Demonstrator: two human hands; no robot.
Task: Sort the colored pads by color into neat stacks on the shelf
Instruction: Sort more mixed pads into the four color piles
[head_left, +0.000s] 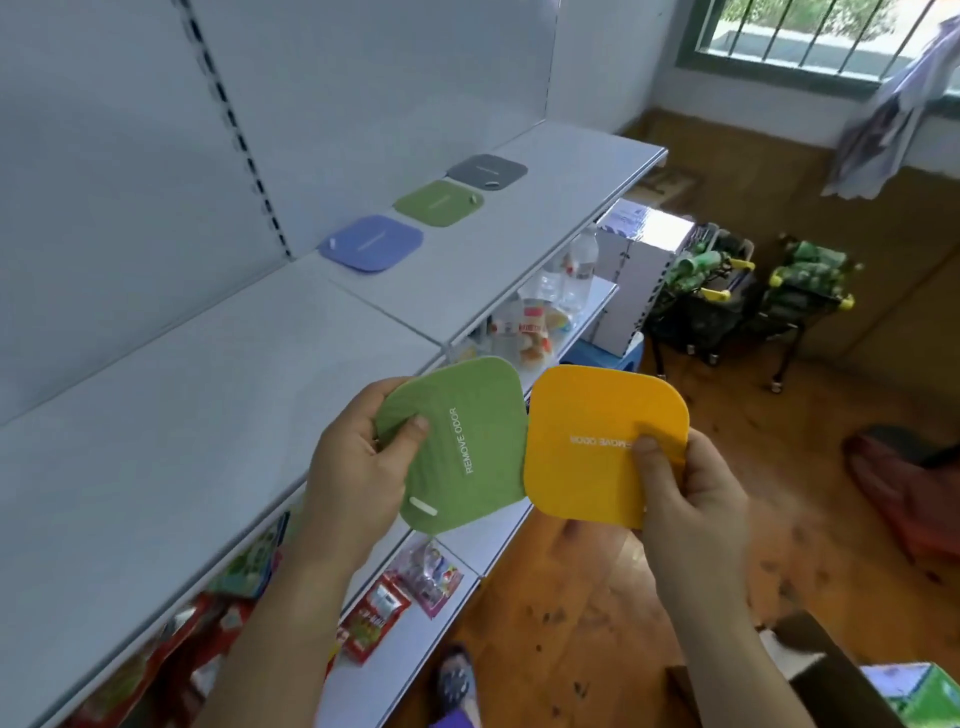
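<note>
Holding one pad apiece, both hands are raised in front of the shelf's front edge. The left hand grips a green pad, thumb pressed on its face and fingers curled behind; white lettering reads "REMOVE ODOR", running lengthwise. The right hand pinches a yellow pad at its lower right edge, thumb on top; the same wording appears upside down, partly covered by the thumb. The two pads touch edge to edge. Along the shelf's back edge, toward its far right end, lie three pads in a row: a blue pad, a second green pad and a grey pad; their lettering is too small to read.
</note>
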